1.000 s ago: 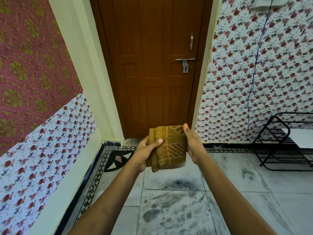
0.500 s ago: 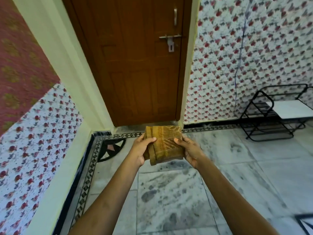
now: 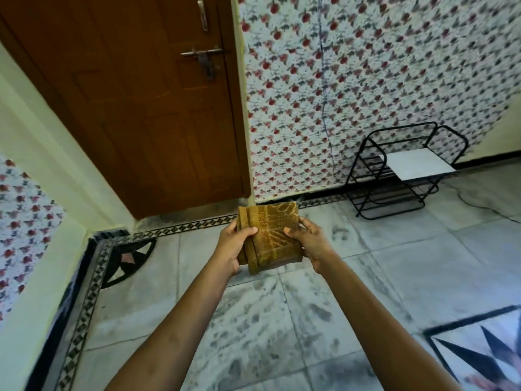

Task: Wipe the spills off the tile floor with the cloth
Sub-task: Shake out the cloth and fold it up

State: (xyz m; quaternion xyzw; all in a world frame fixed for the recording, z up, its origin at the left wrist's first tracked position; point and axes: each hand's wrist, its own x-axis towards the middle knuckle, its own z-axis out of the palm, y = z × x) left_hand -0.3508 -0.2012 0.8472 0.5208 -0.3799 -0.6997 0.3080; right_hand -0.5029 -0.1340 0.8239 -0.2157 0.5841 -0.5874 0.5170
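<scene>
A folded mustard-brown cloth (image 3: pixel 270 235) with a woven pattern is held out in front of me above the floor. My left hand (image 3: pixel 229 248) grips its left edge, thumb on top. On the other side, my right hand (image 3: pixel 310 242) holds the right edge with the thumb pressed on the cloth. The pale marble tile floor (image 3: pixel 267 320) below shows dark smudges and blotches across several tiles.
A brown wooden door (image 3: pixel 146 108) with a latch stands ahead. Floral-papered walls flank it. A black wire rack (image 3: pixel 394 176) carrying a white board stands on the floor at the right. A patterned border strip (image 3: pixel 84 320) runs along the left wall; a star inlay (image 3: pixel 485 354) lies at bottom right.
My view has tilted down and to the right. Both hands have lowered the cloth from door height toward the floor, and it now lies flatter between them.
</scene>
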